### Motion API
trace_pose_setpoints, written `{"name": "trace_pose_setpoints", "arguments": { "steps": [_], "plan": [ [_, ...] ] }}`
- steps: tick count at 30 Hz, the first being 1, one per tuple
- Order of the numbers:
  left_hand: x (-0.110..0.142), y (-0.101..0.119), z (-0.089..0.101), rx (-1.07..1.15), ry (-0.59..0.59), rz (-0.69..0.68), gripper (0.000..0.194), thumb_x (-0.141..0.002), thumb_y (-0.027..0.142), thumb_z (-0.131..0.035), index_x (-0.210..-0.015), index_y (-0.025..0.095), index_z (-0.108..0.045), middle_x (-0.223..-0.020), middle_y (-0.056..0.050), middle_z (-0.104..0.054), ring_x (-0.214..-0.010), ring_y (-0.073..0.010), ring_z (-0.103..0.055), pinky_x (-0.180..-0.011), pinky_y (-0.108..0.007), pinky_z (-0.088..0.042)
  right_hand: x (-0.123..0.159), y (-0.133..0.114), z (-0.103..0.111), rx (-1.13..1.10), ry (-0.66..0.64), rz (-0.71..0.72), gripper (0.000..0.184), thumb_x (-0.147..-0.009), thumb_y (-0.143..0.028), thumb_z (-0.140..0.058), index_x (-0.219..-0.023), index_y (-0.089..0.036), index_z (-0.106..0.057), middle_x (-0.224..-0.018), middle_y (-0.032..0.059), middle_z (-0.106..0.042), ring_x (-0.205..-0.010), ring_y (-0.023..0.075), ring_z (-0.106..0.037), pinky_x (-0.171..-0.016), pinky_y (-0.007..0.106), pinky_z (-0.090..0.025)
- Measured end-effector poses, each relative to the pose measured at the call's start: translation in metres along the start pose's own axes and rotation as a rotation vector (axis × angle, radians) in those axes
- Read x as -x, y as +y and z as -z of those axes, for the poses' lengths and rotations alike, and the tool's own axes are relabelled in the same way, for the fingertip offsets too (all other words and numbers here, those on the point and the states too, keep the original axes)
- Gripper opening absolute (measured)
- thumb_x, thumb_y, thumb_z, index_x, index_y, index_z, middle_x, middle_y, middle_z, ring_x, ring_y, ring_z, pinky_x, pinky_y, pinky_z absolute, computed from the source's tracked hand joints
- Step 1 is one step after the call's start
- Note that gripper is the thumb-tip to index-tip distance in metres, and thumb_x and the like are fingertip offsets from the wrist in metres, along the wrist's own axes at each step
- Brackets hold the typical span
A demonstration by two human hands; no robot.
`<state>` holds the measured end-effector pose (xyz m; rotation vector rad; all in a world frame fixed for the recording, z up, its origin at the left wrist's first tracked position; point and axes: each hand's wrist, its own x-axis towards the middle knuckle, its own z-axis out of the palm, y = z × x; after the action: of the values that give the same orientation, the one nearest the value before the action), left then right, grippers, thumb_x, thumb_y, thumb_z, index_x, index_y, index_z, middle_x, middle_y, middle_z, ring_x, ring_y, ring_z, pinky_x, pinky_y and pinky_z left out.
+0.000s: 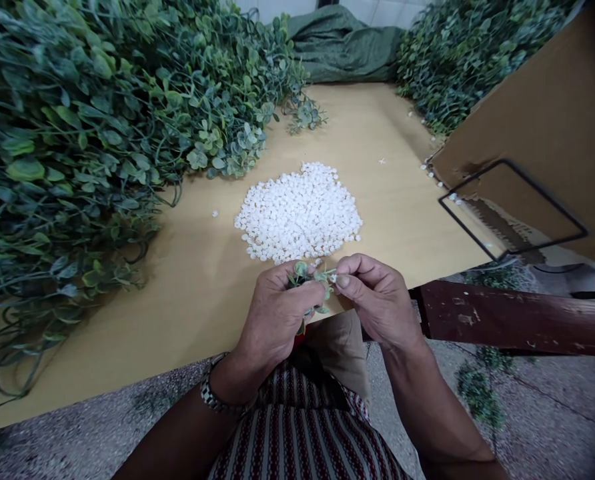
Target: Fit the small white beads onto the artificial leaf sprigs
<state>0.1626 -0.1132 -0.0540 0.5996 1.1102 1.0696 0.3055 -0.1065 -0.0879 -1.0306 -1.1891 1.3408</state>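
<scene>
My left hand (280, 310) is closed around a small sprig of artificial green leaves (301, 269), at the table's front edge. A thin stem of the sprig points right, toward my right hand (380, 300). There, thumb and forefinger pinch a small white plastic piece (333, 277) at the stem's tip; whether it sits on the stem I cannot tell. Just beyond both hands lies a spread pile of small white plastic pieces (297, 213) on the light wooden table (197, 287).
A large heap of artificial foliage (102, 107) covers the table's left side. More foliage (477, 53) stands at the back right, beside a torn cardboard box (542, 127) and a black wire frame (542, 179). A green sack (347, 47) lies at the back. Dark red wooden beam (517, 317) at right.
</scene>
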Motion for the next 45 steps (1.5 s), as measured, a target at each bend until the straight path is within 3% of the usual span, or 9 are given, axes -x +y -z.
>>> {"name": "trace_pose_setpoints", "arguments": {
  "steps": [17, 28, 35, 41, 45],
  "plan": [
    [-0.002, -0.001, 0.0, 0.062, -0.004, 0.034, 0.009, -0.055, 0.012, -0.061, -0.057, 0.016, -0.053, -0.049, 0.009, -0.041, -0.041, -0.002, -0.034, -0.036, -0.013, -0.03, 0.004, 0.006, -0.004, 0.038, 0.055, 0.033, 0.009, -0.081, -0.029, -0.074, -0.077, -0.022, -0.07, -0.07, -0.0041, -0.065, -0.061, 0.0062, -0.054, -0.059, 0.017, -0.044],
    [-0.003, -0.001, 0.0, 0.062, -0.034, 0.018, 0.01, -0.058, 0.009, -0.06, -0.054, 0.016, -0.054, -0.049, 0.007, -0.046, -0.041, -0.003, -0.037, -0.036, -0.014, -0.029, 0.004, 0.007, -0.008, 0.185, 0.107, 0.155, 0.008, -0.082, -0.024, -0.07, -0.077, -0.02, -0.068, -0.068, -0.0031, -0.064, -0.06, 0.0084, -0.055, -0.056, 0.018, -0.047],
    [-0.003, 0.0, -0.001, 0.07, -0.032, 0.019, 0.008, -0.06, 0.01, -0.062, -0.056, 0.015, -0.057, -0.05, 0.007, -0.046, -0.041, -0.0024, -0.037, -0.036, -0.014, -0.029, 0.009, 0.009, -0.012, 0.322, 0.157, 0.289, 0.005, -0.085, -0.021, -0.066, -0.081, -0.02, -0.066, -0.07, -0.0023, -0.064, -0.062, 0.0098, -0.057, -0.057, 0.021, -0.05],
    [0.0, 0.001, -0.004, 0.085, 0.005, 0.043, 0.008, -0.059, 0.008, -0.059, -0.058, 0.015, -0.056, -0.053, 0.006, -0.047, -0.041, -0.003, -0.038, -0.036, -0.015, -0.03, 0.009, 0.017, -0.015, 0.458, 0.2, 0.561, 0.011, -0.086, -0.012, -0.062, -0.089, -0.021, -0.065, -0.078, -0.001, -0.066, -0.072, 0.012, -0.062, -0.065, 0.025, -0.053],
    [0.0, -0.002, -0.004, 0.049, 0.042, 0.036, 0.009, -0.059, 0.01, -0.059, -0.058, 0.016, -0.053, -0.05, 0.007, -0.043, -0.039, -0.0032, -0.035, -0.035, -0.017, -0.028, 0.009, 0.019, -0.015, 0.537, 0.212, 0.652, 0.016, -0.084, -0.006, -0.062, -0.091, -0.021, -0.064, -0.079, -0.0006, -0.066, -0.073, 0.0124, -0.063, -0.065, 0.026, -0.053]
  ]
}}
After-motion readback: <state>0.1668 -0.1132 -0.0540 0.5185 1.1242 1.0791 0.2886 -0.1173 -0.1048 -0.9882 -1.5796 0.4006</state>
